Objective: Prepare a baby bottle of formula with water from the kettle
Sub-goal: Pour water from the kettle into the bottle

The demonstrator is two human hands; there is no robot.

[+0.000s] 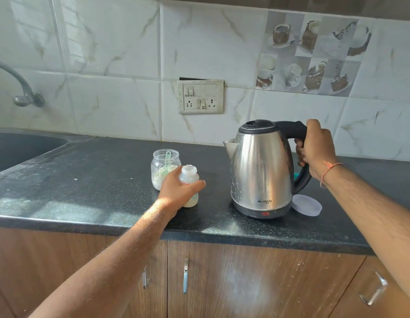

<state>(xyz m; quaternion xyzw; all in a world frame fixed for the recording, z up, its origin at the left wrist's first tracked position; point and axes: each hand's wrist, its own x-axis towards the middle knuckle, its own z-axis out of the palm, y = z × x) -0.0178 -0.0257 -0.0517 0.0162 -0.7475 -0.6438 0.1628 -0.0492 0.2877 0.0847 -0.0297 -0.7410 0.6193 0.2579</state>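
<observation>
Black speckled stone forms the surface (96, 180) above wooden cabinet doors (256, 283) at six o'clock. Near centre, the left hand (176, 191) wraps the open baby bottle (189, 180), which stands upright; its grip is closed around the body. At three o'clock the right hand (314, 148) has its grip closed on the handle of the steel kettle (261, 171), which rests on the surface. A white lid (307, 205) lies beside it. Behind the bottle stands the formula jar (164, 166), scoop inside. Pale contents show low in the bottle; pouring, capping and mixing seem left. Marbled wall tiles (107, 65), a socket plate (200, 96) at twelve, sink (20, 148) at nine.
</observation>
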